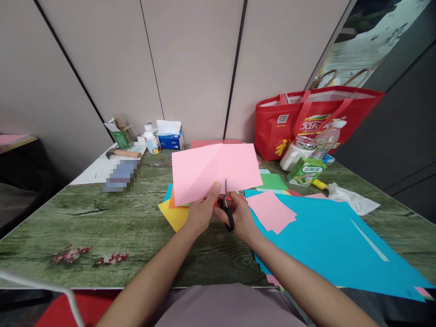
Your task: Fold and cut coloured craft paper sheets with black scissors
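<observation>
A sheet of pink paper is held up over the table, creased near its middle. My left hand pinches its lower edge, thumb on the near face. Close beside it, my right hand grips black-handled scissors, fingers in the loops. The scissor blades point up and lie at the paper's lower edge, near the crease. Behind the sheet, yellow paper and other coloured sheets lie partly hidden. Cut pink pieces rest on large blue paper to the right of my right hand.
A red shopping bag, a green drink carton and a plastic bottle stand at the back right. A hammer, a white bottle and a tissue box are at the back left. A wall bounds the table behind.
</observation>
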### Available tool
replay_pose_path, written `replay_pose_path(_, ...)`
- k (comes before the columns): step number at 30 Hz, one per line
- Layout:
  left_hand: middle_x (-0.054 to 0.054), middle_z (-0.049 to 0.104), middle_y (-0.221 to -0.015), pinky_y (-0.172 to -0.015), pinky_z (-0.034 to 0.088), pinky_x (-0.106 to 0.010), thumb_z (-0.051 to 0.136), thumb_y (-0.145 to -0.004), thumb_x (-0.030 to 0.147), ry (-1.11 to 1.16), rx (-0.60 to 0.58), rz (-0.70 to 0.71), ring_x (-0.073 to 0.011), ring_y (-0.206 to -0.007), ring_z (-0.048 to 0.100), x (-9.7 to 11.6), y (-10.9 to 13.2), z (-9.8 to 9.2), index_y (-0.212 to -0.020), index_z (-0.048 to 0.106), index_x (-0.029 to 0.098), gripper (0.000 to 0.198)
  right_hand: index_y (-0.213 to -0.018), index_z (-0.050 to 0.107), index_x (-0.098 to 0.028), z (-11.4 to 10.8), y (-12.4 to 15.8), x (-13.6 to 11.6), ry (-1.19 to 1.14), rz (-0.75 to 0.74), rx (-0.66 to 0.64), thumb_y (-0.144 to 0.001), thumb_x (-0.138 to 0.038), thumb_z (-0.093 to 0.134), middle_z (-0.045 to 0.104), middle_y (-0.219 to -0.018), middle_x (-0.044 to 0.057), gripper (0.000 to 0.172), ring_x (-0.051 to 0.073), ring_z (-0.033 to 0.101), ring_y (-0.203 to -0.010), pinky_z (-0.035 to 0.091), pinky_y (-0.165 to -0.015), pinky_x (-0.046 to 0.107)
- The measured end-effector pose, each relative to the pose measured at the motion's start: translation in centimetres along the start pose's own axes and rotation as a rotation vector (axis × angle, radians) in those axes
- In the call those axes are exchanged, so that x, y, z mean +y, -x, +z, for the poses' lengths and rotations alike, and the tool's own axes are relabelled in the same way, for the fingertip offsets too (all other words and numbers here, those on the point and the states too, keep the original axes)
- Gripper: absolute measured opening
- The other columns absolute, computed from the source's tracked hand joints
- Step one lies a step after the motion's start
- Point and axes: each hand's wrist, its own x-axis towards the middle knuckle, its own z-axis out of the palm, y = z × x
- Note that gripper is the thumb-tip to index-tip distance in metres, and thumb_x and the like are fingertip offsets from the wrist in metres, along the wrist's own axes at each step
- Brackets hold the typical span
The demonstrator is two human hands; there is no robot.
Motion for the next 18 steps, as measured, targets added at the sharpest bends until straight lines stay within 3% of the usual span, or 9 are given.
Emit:
replay_pose_path(10,-0.006,0.070,-0.071,-0.076,0.050,-0.033,0.075,-0.059,0.042,0.005,0.000,-0.022,-0.0181,-0.070,0.064,-0.06,-0.01,0.00,-0.070,0.069,0.014,0.031,-0.074,0.044,-0.021,0.10,0.00,-0.03,0.015,0.032,0.019,-0.060,-0.041,0.073,0.050,-0.050,-0.007,0.038,0.009,0.043,-0.042,0.036,-0.042,0.023)
replay_pose_path(18,-0.003,0.070,-0.073,-0.074,0.050,-0.028,0.075,-0.059,0.040,0.027,0.011,-0.013,-0.0148,-0.069,0.063,0.00,0.04,0.10,-0.072,0.069,0.016,0.028,-0.076,0.045,-0.021,0.09,0.06,0.11,0.009,0.030,0.007,-0.062,-0.038,0.073,0.050,-0.050,-0.007,0.036,0.009,0.043,-0.042,0.033,-0.042,0.021)
